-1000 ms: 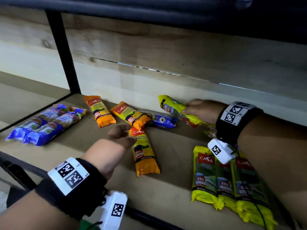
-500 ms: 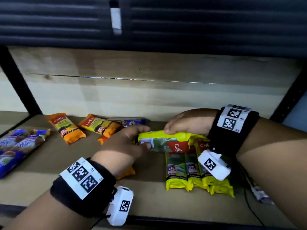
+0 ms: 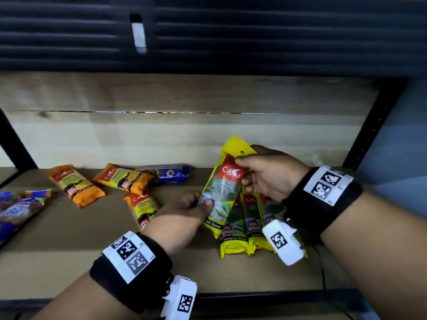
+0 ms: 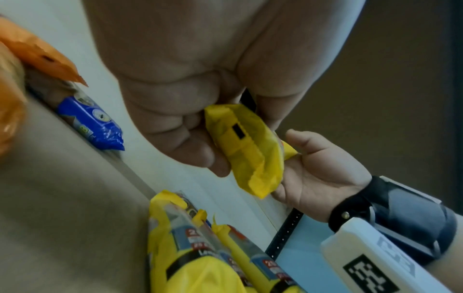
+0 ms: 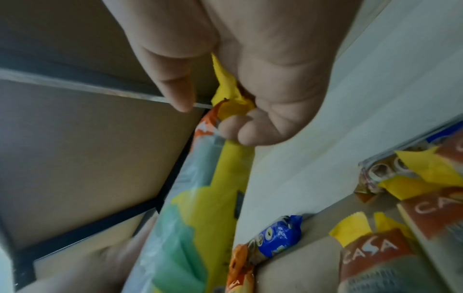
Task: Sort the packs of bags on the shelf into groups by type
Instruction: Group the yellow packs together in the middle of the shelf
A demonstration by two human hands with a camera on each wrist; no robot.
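Both hands hold one yellow pack (image 3: 223,188) tilted above the shelf. My right hand (image 3: 268,179) pinches its top end, the yellow pack (image 5: 200,208) running away from the fingers in the right wrist view. My left hand (image 3: 191,206) grips the lower end; the left wrist view shows its fingers curled round the yellow pack (image 4: 248,150). Under it, a row of yellow packs (image 3: 250,225) lies at the right. Three orange packs (image 3: 76,184) lie left of centre. A blue pack (image 3: 172,174) sits at the back wall.
More blue packs (image 3: 16,211) lie at the far left of the wooden shelf (image 3: 69,255). Black uprights (image 3: 372,128) frame the bay, and a dark shelf (image 3: 208,35) hangs overhead. The black front rail (image 3: 265,299) runs along the near edge.
The yellow pack was carried from the back to the right group and turned from lying sideways to nearly upright. My left hand took hold of its lower end.
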